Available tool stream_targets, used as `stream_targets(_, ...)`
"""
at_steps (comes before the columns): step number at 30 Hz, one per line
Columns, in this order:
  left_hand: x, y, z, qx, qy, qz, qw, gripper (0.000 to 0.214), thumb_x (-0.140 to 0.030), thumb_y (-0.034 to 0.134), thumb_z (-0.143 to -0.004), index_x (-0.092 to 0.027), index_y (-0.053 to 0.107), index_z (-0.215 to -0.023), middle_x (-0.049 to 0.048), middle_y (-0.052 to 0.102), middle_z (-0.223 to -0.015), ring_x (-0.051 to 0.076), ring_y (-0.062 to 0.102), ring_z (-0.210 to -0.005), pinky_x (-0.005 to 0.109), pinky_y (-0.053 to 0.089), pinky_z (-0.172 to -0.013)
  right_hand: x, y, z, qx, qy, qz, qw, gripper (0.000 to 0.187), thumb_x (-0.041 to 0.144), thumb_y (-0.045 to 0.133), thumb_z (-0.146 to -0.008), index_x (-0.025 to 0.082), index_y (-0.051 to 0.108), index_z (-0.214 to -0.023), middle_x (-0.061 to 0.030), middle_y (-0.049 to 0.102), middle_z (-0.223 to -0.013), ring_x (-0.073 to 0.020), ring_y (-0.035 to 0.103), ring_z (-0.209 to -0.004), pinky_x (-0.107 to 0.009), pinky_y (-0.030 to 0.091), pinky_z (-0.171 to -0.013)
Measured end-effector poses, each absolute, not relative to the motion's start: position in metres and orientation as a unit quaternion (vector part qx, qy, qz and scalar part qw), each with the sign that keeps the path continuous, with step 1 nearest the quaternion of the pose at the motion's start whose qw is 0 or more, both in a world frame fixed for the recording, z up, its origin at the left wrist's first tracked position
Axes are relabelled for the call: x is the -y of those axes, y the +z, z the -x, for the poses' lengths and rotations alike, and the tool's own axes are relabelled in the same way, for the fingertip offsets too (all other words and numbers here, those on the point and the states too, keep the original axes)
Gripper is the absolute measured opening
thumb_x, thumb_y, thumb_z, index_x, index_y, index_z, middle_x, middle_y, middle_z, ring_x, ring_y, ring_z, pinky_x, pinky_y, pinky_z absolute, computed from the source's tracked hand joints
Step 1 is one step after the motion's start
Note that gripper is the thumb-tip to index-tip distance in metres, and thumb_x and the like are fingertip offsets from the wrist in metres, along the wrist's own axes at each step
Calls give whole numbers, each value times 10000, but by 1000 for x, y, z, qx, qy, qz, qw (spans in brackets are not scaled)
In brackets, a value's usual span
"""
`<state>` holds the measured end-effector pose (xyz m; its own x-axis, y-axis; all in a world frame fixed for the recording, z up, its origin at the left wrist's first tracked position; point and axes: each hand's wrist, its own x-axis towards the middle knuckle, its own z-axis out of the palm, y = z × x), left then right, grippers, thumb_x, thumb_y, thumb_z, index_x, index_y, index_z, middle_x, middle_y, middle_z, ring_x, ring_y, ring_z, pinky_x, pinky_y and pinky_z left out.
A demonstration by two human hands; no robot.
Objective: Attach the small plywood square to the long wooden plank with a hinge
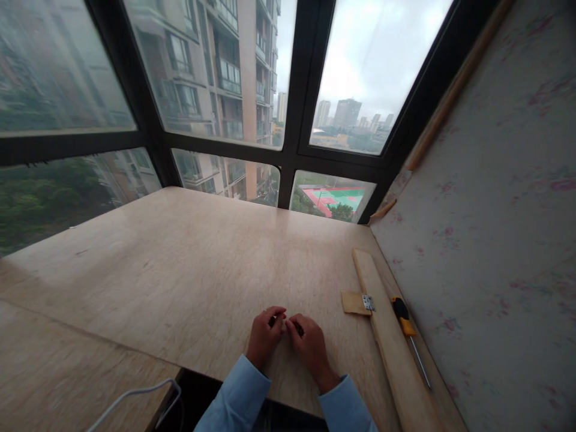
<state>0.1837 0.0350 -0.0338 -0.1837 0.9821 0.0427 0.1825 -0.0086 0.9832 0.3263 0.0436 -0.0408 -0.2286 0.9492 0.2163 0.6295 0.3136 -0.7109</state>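
Observation:
My left hand (265,336) and my right hand (308,342) are close together above the near part of the stone-patterned sill (216,264). Both have curled fingers, with thumb and fingertips pinched and almost meeting in the middle. Whatever sits between the fingertips is too small or too hidden to make out. To the right of my right hand, a metal hinge (368,302) joins a small wooden piece (353,303) to a long wooden board (387,342). Along the board's right side lies a screwdriver (407,327) with a black and yellow handle, its shaft pointing toward me.
Dark-framed windows (292,120) close off the far side and the left. A flower-patterned wall (495,252) rises along the right edge. At the lower left, a white cable (135,391) runs over the surface beside a dark gap (198,384).

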Motion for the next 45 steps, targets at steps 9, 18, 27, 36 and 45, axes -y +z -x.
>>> stream_targets(9, -35, -34, -183, -585, 500, -493, 406, 320, -395, 572, -821, -142, 713, -955, 103, 741, -866, 202, 698, -640, 320, 592, -586, -42, -37, -327, 749, 255, 527, 309, 195, 273, 555, -943, 198, 709, -850, -45, 735, -823, -209, 654, -782, -301, 440, -733)
stream_targets(18, -35, -32, -184, -592, 496, -490, 405, 321, -399, 588, -818, -136, 714, -952, 108, 746, -859, 212, 705, -660, 322, 591, -592, -40, -35, -326, 754, 257, 524, 301, 155, 219, 582, -936, 192, 718, -869, -45, 738, -845, -209, 648, -814, -303, 418, -765)
stream_targets(27, -35, -31, -185, -598, 496, -487, 400, 306, -391, 593, -819, -144, 711, -954, 97, 746, -861, 192, 692, -629, 305, 581, -569, -40, -28, -326, 754, 260, 531, 286, 156, 184, 566, -950, 191, 716, -905, -49, 744, -885, -213, 653, -850, -306, 414, -782)
stream_targets(36, -35, -22, -184, -614, 478, -486, 398, 355, -448, 621, -779, -151, 709, -952, 97, 756, -857, 198, 686, -609, 307, 580, -555, -34, -18, -322, 738, 274, 552, 276, 175, 157, 553, -953, 183, 726, -949, -65, 755, -934, -225, 660, -903, -323, 429, -821)
stream_targets(45, -35, -22, -185, -622, 472, -469, 413, 412, -486, 649, -743, -149, 710, -973, 97, 755, -872, 189, 674, -583, 295, 560, -522, 19, 21, -354, 676, 380, 521, 357, 223, 127, 503, -936, 187, 717, -959, -48, 743, -870, -186, 684, -836, -275, 488, -778)
